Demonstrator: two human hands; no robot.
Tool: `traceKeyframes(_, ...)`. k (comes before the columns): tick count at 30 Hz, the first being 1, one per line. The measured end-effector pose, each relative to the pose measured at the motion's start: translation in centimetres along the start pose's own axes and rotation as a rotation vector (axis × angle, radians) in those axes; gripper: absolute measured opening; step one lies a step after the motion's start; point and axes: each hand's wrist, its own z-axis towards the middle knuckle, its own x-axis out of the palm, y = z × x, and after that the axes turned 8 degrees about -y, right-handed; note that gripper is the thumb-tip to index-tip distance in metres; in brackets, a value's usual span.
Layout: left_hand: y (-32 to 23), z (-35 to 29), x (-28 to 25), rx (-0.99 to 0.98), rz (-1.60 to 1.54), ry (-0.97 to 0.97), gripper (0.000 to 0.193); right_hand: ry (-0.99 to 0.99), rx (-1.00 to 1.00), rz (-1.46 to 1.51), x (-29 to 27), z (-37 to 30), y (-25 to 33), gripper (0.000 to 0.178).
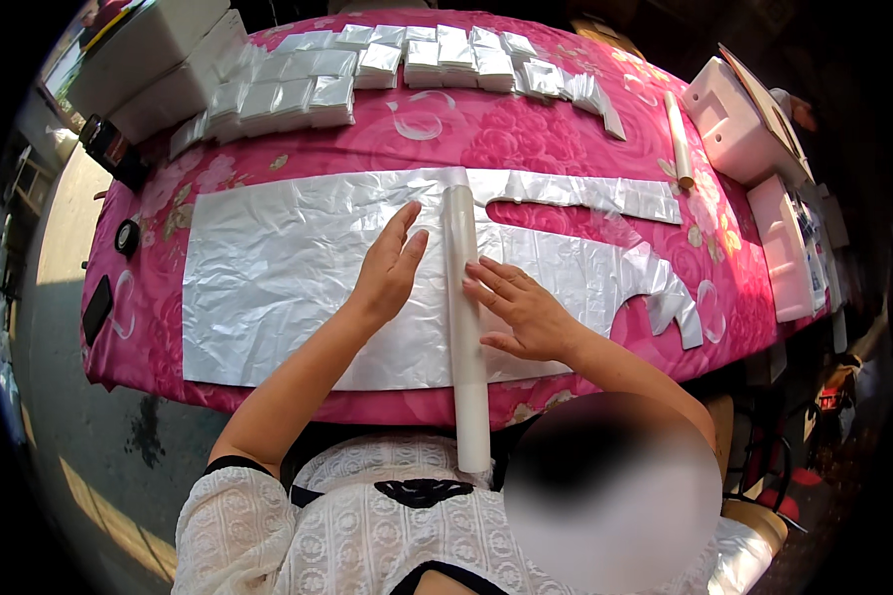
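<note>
A thin white plastic apron (298, 268) lies flat on the table, its body to the left and its strap-like cutouts to the right. Across its middle rests a long pale tube (463, 327), whose near end sticks out past the table's front edge toward my lap. My left hand (391, 266) is open just left of the tube, fingers stretched, over the sheet. On the other side my right hand (519, 309) is open too, with its fingertips at the tube's right side. Neither hand is wrapped round anything.
Folded white plastic packets (288, 89) stand in rows along the back. White foam boxes (159, 59) are at the back left, and a foam box (734, 114) at the right. Another tube (679, 139) lies near it. A dark jar (112, 149), tape roll (127, 237) and phone (97, 309) line the left edge.
</note>
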Motion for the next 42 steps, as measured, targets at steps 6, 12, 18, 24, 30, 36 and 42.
traceKeyframes(6, -4.5, -4.1, -11.4, -0.49, -0.793, -0.126, 0.071, -0.058, -0.13, 0.022, 2.9, 2.8, 1.7, 0.076)
traceKeyframes(12, -4.8, -9.7, -19.0, -0.466, -0.755, -0.443, 0.072, 0.031, -0.487, 0.602, 7.2, 12.9, 14.5, 0.075)
traceKeyframes(18, -4.2, -18.4, -22.9, -0.596, -0.95, -0.602, 0.069, -0.202, -0.397, 0.736, 5.6, 14.5, 14.3, 0.035)
traceKeyframes(24, -3.2, -23.8, -22.9, -0.662, -0.899, -0.679, 0.065, -0.02, -0.395, 0.122, 8.6, 16.4, 8.0, 0.053)
traceKeyframes(30, -2.8, -23.9, -21.9, -0.668, -0.689, -0.621, 0.053, 0.021, -0.549, 0.136, 12.2, 24.5, 11.8, 0.06)
traceKeyframes(36, -4.1, -22.9, -22.2, -0.242, 0.814, -0.397, 0.072, -0.046, -0.525, 0.227, 16.4, 32.9, 19.8, 0.057)
traceKeyframes(42, -4.0, -21.9, -22.4, -0.555, 1.024, -0.456, 0.099, -0.46, -0.174, 0.35, 17.9, 35.8, 22.9, 0.055)
